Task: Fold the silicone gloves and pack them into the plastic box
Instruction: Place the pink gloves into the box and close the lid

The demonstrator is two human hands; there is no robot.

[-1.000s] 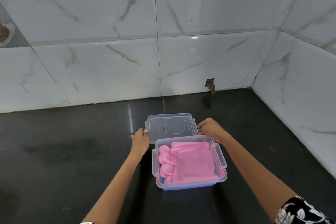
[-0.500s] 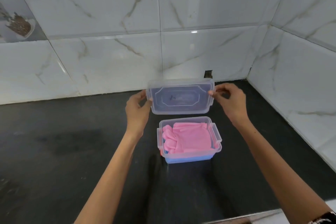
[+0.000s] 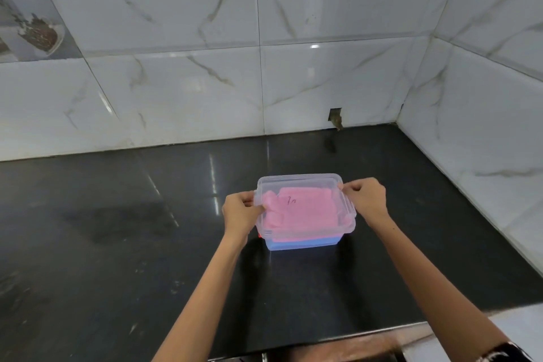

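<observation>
A clear plastic box (image 3: 304, 239), rectangular with rounded corners, sits on a glossy black counter (image 3: 117, 244) whose polished stone surface mirrors the wall and shows faint smudges and scuffs. Over the box rests its translucent lid (image 3: 299, 182), slightly cloudy, with a raised rim and small side latches. Through the lid the folded pink silicone gloves (image 3: 302, 211) show as a soft, matte, flattened bundle filling the upper part of the box; a blue layer (image 3: 302, 243) lies under them along the front wall, and whether it is another glove cannot be told. A small dark mark sits on the lid near its centre.

Behind the counter rise large white wall tiles (image 3: 176, 82) with grey marble veining, shiny and smooth, meeting in a corner at the right. A small notch (image 3: 335, 116) breaks the tile at counter level. A decorative tile (image 3: 32, 26) with a dark pattern shows at the upper left. Nothing stands between the camera and the box except the two bare forearms.

The left hand (image 3: 239, 211) pinches the lid's left edge, fingers curled narrowly round the rim, thumb on top. The right hand (image 3: 365, 200) grips the right edge the same way, knuckles up, near the latch. A patterned sleeve (image 3: 499, 354) peeks in at the lower right.
</observation>
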